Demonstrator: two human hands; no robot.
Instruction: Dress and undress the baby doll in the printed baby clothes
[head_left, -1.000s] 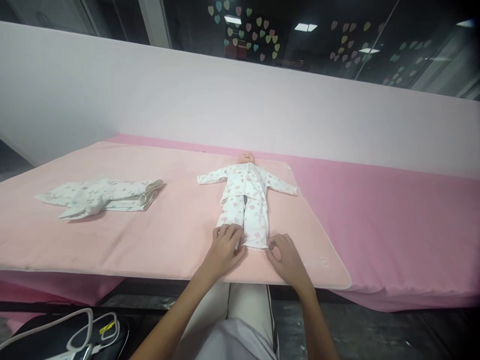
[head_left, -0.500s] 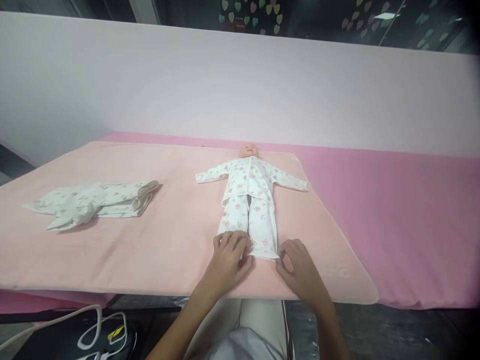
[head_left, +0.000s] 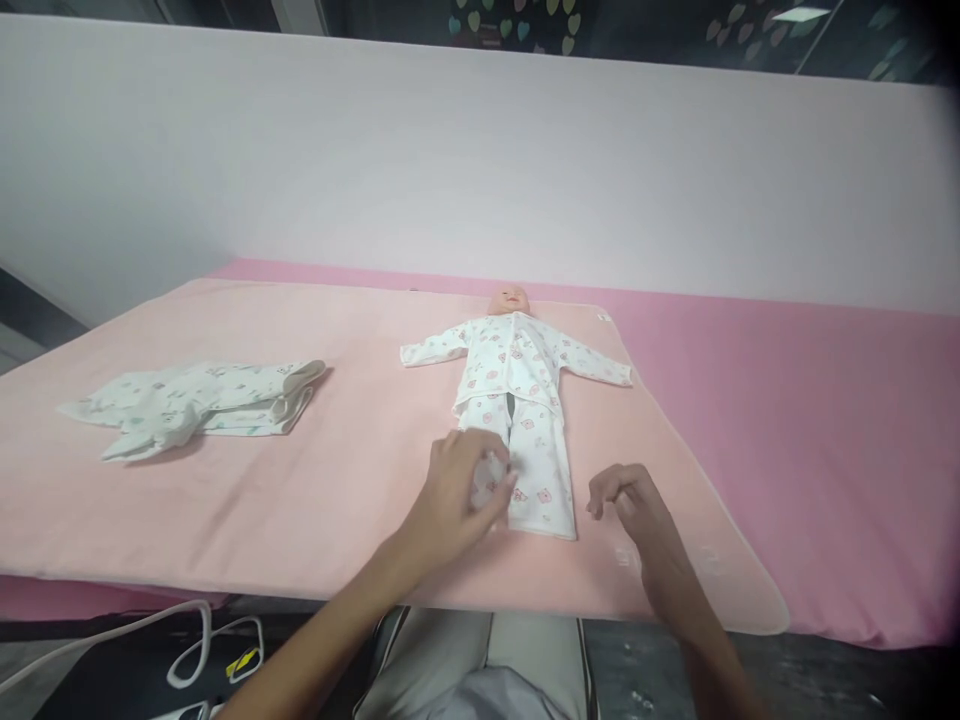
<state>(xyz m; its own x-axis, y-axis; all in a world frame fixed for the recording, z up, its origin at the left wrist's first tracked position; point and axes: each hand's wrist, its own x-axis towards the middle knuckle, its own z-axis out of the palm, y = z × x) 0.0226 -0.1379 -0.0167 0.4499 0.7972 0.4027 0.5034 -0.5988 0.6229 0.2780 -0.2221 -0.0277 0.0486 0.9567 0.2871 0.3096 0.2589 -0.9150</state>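
A doll [head_left: 510, 299] lies on its back, head toward the wall, dressed in a white long-sleeved baby top [head_left: 514, 355] with pink prints. Both sleeves spread sideways. Matching baby pants [head_left: 538, 470] run down from the top's hem toward me. My left hand [head_left: 450, 490] hovers over the left pant leg and hides much of it; its thumb and fingers curve apart, with nothing held. To the right of the pants, my right hand [head_left: 634, 505] is off the fabric, its fingers loosely bent and nothing in them.
A folded white printed cloth [head_left: 202, 400], knotted or bunched at one side, lies at left on the peach mat [head_left: 360, 450]. Pink covering [head_left: 787, 430] shows beyond the mat. A pale wall [head_left: 480, 170] stands behind. White cables [head_left: 199, 650] hang below the front edge.
Both hands have let go of the pant cuffs. My right hand has moved right, away from the fabric; my left has lifted slightly and its fingers have spread. The view has shifted a little.
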